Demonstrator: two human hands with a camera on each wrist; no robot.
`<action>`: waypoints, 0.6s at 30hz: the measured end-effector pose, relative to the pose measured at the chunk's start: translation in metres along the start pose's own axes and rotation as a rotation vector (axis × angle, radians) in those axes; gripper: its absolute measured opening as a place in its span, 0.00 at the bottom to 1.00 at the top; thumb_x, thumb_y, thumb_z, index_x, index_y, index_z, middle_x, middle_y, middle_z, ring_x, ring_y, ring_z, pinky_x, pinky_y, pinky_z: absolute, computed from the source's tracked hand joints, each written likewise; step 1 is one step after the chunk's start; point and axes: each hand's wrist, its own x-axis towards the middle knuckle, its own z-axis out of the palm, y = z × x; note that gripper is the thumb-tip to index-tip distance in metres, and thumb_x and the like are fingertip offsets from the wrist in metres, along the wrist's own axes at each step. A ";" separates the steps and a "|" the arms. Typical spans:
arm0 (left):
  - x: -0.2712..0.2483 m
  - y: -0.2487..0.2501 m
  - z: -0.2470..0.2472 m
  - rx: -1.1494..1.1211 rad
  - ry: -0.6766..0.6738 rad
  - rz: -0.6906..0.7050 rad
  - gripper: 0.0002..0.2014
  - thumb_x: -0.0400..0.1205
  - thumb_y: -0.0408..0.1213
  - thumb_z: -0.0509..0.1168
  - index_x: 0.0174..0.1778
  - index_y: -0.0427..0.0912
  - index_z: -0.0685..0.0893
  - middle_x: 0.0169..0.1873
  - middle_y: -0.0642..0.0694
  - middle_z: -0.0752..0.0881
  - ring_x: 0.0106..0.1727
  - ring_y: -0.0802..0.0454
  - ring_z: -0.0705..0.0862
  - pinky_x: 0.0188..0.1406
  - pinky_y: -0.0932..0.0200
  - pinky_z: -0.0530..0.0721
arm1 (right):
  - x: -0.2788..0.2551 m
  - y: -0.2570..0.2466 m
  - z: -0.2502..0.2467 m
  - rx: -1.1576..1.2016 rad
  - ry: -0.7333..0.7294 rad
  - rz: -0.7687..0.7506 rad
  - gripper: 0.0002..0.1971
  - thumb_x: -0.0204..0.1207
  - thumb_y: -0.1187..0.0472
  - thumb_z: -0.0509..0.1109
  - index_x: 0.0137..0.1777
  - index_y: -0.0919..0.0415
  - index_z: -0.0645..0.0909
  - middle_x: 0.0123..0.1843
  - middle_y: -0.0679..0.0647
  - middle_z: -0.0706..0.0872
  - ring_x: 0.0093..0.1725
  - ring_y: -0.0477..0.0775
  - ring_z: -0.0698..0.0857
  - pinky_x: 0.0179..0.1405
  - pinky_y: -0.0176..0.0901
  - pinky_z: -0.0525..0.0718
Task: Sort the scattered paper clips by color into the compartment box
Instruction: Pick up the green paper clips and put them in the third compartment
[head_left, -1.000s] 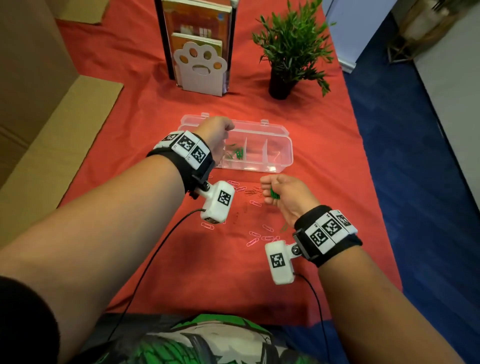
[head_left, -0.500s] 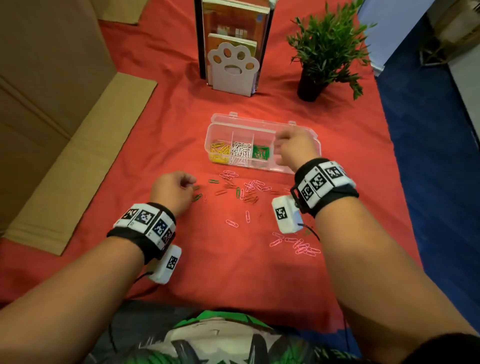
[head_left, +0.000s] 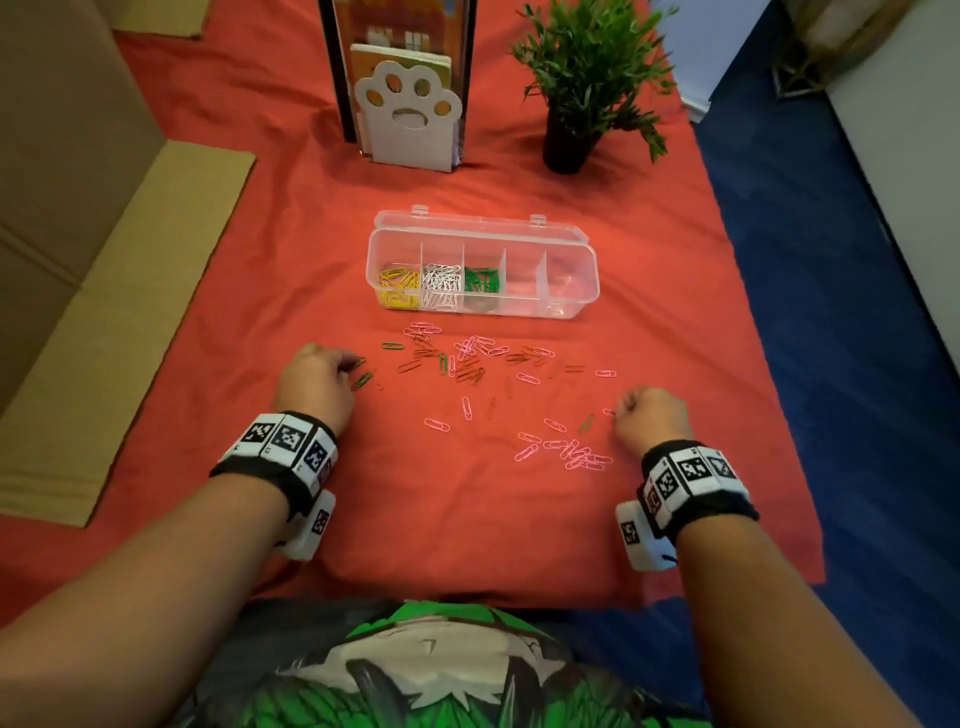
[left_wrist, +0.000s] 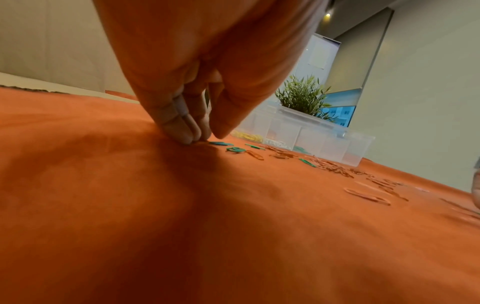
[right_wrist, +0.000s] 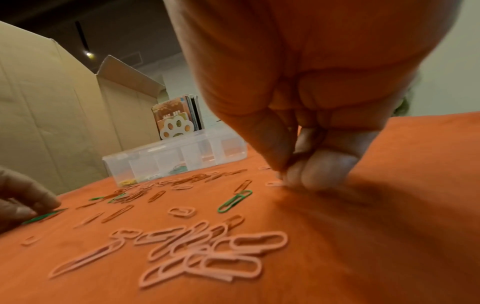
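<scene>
Compartment box (head_left: 582, 260), clear, lid open, sitting mid-tabletop (head_left: 260, 291); yellow, white, green clips lying in its three left compartments. Paper clips (head_left: 470, 358) lying scattered just before it. Left hand (head_left: 314, 382) fingers (left_wrist: 182, 131) pinching at a green clip (left_wrist: 219, 143). Right hand (head_left: 652, 415) fingers pinching a pink clip (right_wrist: 275, 183) near the tabletop's right edge. Bare cloth lying toward the near edge. No readable writing.

right hand (right_wrist: 306, 144): fingertips (right_wrist: 322, 170) bunched down on red cloth (right_wrist: 389, 236), touching a pink clip (right_wrist: 275, 183) | green clip (right_wrist: 235, 201) just beside | pink clip heap (right_wrist: 207, 253) near edge | compartment box (right_wrist: 176, 158) far side | left hand (right_wrist: 20, 201) on green clip (right_wrist: 44, 216)
</scene>
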 end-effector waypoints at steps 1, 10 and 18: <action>0.001 0.000 0.000 0.016 -0.014 0.020 0.14 0.74 0.27 0.65 0.55 0.39 0.88 0.48 0.32 0.84 0.52 0.34 0.82 0.56 0.51 0.77 | -0.001 0.000 0.002 -0.002 -0.001 0.003 0.13 0.79 0.61 0.62 0.50 0.70 0.83 0.54 0.70 0.87 0.58 0.68 0.84 0.59 0.48 0.80; 0.008 0.001 0.003 0.033 -0.084 0.017 0.12 0.76 0.31 0.65 0.53 0.40 0.86 0.51 0.33 0.87 0.55 0.35 0.83 0.57 0.49 0.79 | -0.013 -0.032 0.021 -0.270 -0.049 -0.098 0.13 0.76 0.66 0.61 0.55 0.70 0.82 0.57 0.67 0.86 0.58 0.66 0.85 0.56 0.50 0.83; 0.012 -0.009 0.003 -0.029 -0.033 -0.029 0.13 0.78 0.29 0.60 0.55 0.37 0.85 0.52 0.29 0.84 0.55 0.32 0.82 0.60 0.48 0.76 | -0.008 -0.057 0.017 0.066 -0.145 -0.125 0.09 0.77 0.65 0.58 0.49 0.63 0.79 0.49 0.65 0.88 0.46 0.63 0.87 0.47 0.50 0.86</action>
